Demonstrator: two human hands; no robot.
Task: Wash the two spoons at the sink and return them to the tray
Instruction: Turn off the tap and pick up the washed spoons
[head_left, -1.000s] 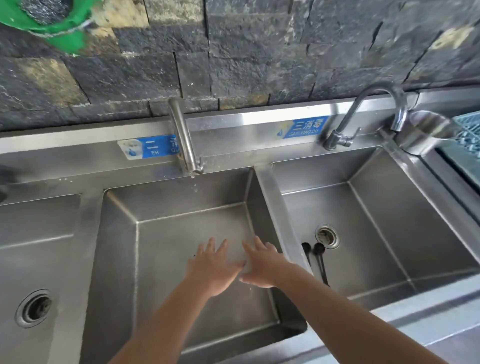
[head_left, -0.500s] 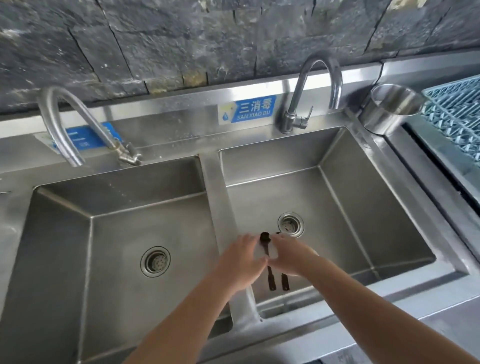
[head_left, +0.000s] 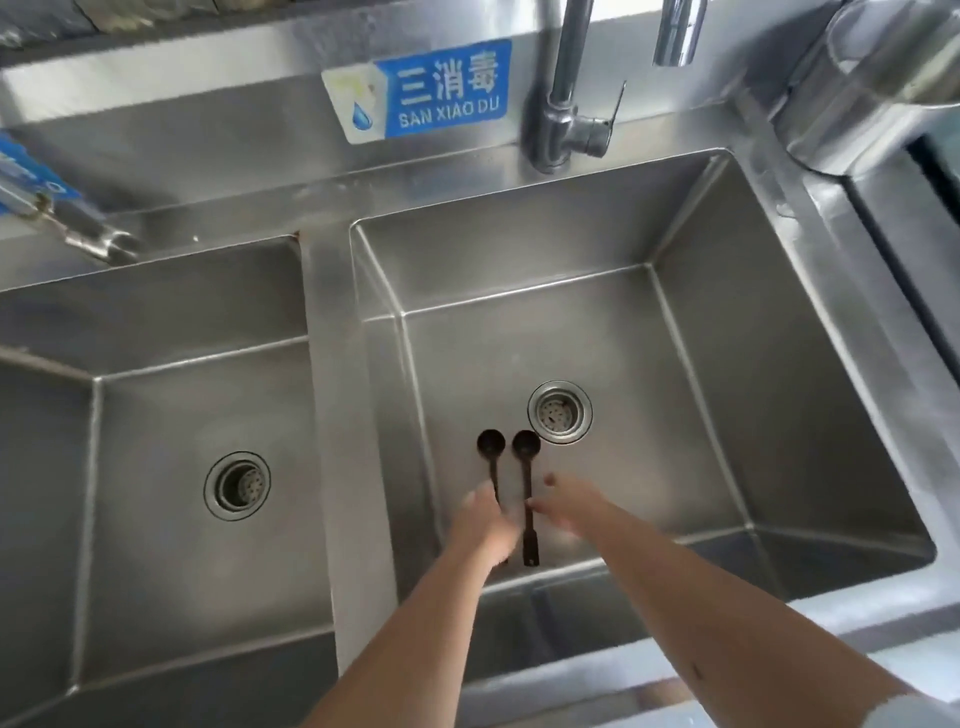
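Two black spoons lie side by side on the floor of the right sink basin (head_left: 675, 426), bowls pointing at the drain (head_left: 559, 412). My left hand (head_left: 483, 525) covers the handle of the left spoon (head_left: 491, 442); motion blur hides whether its fingers grip it. The fingertips of my right hand (head_left: 571, 506) touch the middle of the right spoon's (head_left: 530, 540) handle from the right, with the fingers apart. Both spoons rest flat on the steel. No tray shows in this view.
A curved faucet (head_left: 563, 104) stands behind the right basin, with no water running. A second basin (head_left: 156, 415) with its own drain lies to the left, past a steel divider (head_left: 337, 467). A steel cup (head_left: 872, 78) sits at the back right.
My view swung from the left basin to the right one and came closer. Both hands moved right and down to the spoon handles. The spoons have not moved.
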